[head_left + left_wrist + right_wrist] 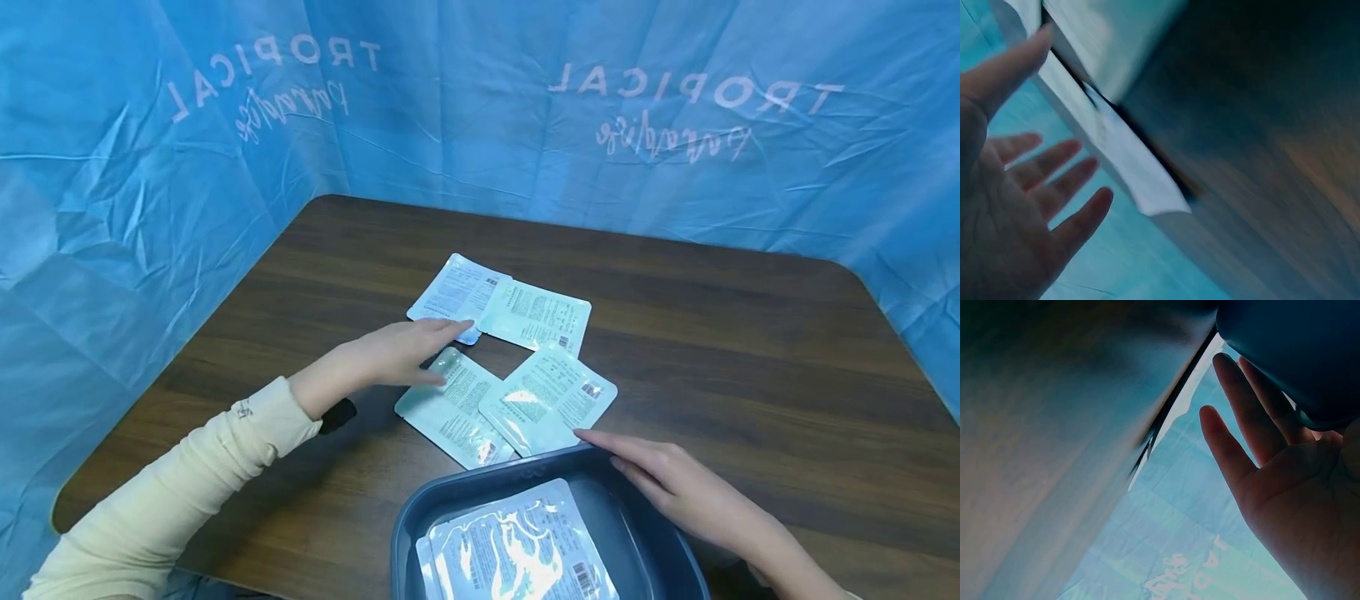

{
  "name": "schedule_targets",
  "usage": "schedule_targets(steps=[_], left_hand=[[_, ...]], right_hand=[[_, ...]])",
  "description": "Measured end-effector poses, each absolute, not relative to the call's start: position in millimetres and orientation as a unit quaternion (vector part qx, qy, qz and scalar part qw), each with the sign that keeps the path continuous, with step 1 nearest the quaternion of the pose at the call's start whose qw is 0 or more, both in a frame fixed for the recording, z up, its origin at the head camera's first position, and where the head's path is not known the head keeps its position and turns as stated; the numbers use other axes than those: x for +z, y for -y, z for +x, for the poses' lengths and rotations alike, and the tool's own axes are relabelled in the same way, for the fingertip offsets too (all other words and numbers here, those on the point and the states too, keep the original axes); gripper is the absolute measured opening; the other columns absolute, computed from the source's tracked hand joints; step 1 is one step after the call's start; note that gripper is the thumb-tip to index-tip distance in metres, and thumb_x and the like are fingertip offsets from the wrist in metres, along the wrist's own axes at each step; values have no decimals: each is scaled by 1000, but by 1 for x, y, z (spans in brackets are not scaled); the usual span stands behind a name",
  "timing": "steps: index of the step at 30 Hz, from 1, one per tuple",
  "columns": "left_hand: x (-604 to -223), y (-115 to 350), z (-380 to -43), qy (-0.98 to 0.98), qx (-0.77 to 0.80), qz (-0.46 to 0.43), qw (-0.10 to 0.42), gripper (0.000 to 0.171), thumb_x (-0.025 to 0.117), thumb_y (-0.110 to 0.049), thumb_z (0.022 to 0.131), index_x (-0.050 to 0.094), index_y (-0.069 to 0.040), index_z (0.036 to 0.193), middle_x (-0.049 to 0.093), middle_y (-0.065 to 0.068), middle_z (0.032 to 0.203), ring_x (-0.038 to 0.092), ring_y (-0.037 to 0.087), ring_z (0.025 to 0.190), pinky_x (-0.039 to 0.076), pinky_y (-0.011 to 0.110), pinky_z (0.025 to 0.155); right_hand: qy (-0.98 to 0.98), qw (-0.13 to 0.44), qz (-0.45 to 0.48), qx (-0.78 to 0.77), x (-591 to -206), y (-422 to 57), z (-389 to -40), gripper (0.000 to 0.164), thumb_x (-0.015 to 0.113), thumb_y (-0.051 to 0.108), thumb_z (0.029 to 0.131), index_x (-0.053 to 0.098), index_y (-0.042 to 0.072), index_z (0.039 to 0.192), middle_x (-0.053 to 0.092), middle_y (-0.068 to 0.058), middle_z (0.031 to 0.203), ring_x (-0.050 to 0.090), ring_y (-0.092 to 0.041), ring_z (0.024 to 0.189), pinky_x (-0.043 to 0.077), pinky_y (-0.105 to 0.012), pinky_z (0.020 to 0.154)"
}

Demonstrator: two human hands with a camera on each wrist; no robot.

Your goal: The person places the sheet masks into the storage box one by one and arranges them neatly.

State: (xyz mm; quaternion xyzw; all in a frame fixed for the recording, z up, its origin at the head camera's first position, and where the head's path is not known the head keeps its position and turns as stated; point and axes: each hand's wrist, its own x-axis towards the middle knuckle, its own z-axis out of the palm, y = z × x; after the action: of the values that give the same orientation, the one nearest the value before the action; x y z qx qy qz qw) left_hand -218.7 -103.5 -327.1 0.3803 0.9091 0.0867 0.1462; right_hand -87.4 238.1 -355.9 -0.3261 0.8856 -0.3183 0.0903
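Four flat foil packets with printed text, like sheet mask sachets, lie on the table: a pale blue packet [453, 287] at the back left and several pale green packets [536, 312] beside and in front of it, some overlapping. My left hand [393, 354] hovers over the left-hand packets, fingers straight and thumb apart; the left wrist view shows nothing in its palm. At the right corner of a dark blue basin [637, 533] is my right hand [686, 492], its fingers extended along the rim and a fingertip by the front green packet [551, 400]. Glossy silvery-blue packets [517, 542] are stacked inside the basin.
The dark wooden table [750, 358] has rounded corners. Blue printed sheeting [480, 108] hangs behind it and on both sides. The basin stands at the near side, partly cut off by the frame's bottom edge.
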Motion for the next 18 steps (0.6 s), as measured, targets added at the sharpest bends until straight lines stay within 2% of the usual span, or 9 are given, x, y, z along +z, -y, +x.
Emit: schedule_targets(steps=[5,8,13,18], left_hand=[[-335,106,-258,-954,117,254,108,68,61,-29,92,29,2,144,37,23,140,40,33,125,35,48,96],[-340,103,-281,-969,133,180,103,66,60,-32,92,33,4,141,41,25,136,43,35,121,36,49,95],[-349,97,-307,-975,149,121,116,84,65,-39,87,23,7,143,33,26,141,35,37,126,32,49,99],[-347,89,-314,-973,168,98,127,97,73,-38,81,15,5,146,26,28,144,31,42,127,29,51,99]], right_hand=[[-886,87,-327,-316,-357,-238,-87,44,50,7,97,46,18,139,53,2,130,53,-16,114,45,-37,88],[-887,93,-323,-317,-358,-237,-86,43,50,9,97,46,17,139,53,2,131,53,-16,114,45,-38,88],[-885,95,-322,-323,-359,-237,-85,43,49,9,98,46,18,140,52,2,131,53,-16,113,45,-39,88],[-886,96,-321,-320,-357,-238,-85,42,48,10,99,45,19,140,52,2,131,53,-16,114,45,-39,88]])
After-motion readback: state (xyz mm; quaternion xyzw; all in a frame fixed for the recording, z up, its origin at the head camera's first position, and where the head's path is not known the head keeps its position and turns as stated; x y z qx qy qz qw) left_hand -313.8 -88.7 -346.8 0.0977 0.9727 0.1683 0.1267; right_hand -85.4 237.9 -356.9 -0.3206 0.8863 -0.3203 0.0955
